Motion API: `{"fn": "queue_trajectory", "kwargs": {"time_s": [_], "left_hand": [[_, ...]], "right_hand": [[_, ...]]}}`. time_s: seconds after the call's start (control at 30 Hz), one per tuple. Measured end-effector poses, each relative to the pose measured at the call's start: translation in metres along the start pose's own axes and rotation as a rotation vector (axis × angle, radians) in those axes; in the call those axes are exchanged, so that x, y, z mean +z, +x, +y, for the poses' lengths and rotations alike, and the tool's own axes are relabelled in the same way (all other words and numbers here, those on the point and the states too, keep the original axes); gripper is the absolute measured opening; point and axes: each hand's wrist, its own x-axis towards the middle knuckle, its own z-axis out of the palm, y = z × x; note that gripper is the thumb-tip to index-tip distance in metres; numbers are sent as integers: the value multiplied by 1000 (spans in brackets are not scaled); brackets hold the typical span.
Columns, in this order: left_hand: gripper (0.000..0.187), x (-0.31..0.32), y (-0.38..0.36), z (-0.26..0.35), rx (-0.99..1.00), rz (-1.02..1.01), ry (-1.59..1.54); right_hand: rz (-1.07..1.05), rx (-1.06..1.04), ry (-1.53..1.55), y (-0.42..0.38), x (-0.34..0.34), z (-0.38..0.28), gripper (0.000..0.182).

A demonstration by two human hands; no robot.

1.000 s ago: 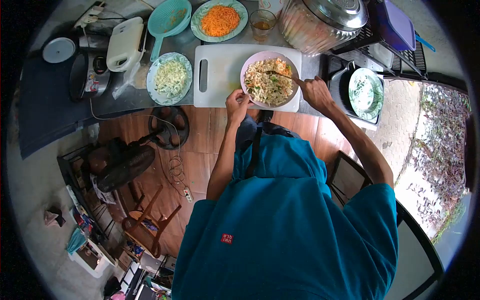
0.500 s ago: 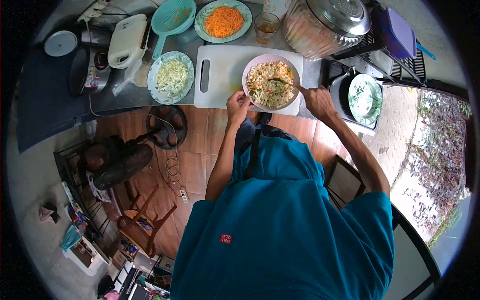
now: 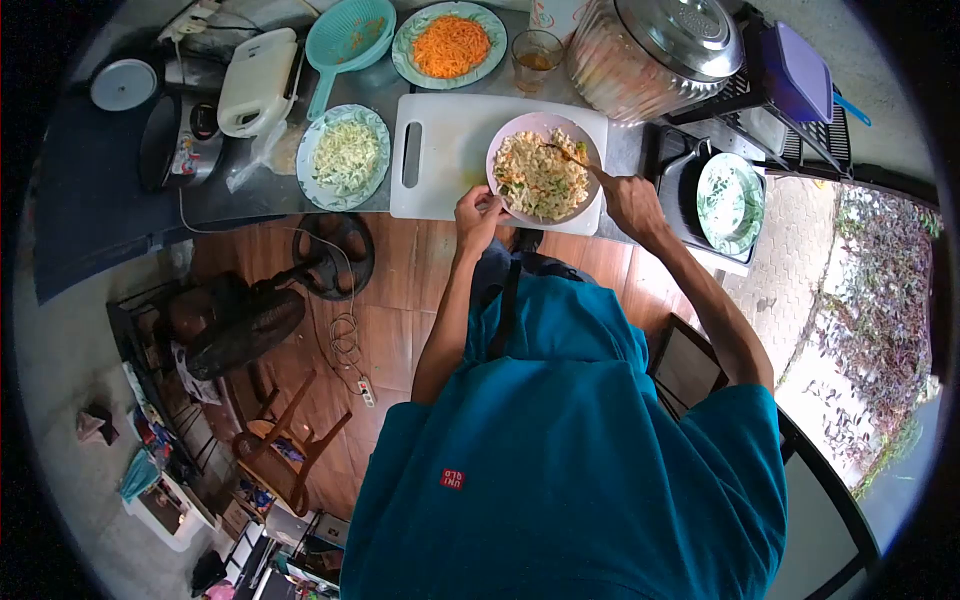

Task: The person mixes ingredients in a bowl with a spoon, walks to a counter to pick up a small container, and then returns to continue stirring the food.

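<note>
A pale pink bowl (image 3: pixel 594 205) sits on the white cutting board (image 3: pixel 440 150), full of a chopped vegetable mixture (image 3: pixel 540 180) with orange and green bits. My left hand (image 3: pixel 478 214) pinches the bowl's near left rim. In my right hand (image 3: pixel 633 207) is the handle of a spoon (image 3: pixel 570 155), whose tip rests in the mixture toward the far side of the bowl. My fingers partly hide the handle.
Left of the board is a plate of shredded cabbage (image 3: pixel 346 158). Behind stand a plate of grated carrot (image 3: pixel 450 46), a teal strainer (image 3: pixel 345 35), a glass (image 3: pixel 537 60) and a large lidded jar (image 3: pixel 625 70). A green-patterned plate (image 3: pixel 730 203) lies at right.
The spoon has moved from the middle of the mixture toward the far side of the bowl, and its angle has changed. My right hand shifted slightly; my left hand stays at the rim.
</note>
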Motion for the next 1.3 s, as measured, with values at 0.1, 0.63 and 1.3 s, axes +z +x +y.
{"fn": "queue_trajectory", "kwargs": {"time_s": [0.1,0.63,1.3], "left_hand": [[17,0,0,-5,2,-6,2],[18,2,-2,-4,8,-3,34],[15,-3,17,15,-1,-63,122]], "right_hand": [[-60,-29,-73,-17,5,0,43],[9,158,-180,-5,-1,5,50],[-94,46,-60,-17,-3,-17,44]]}}
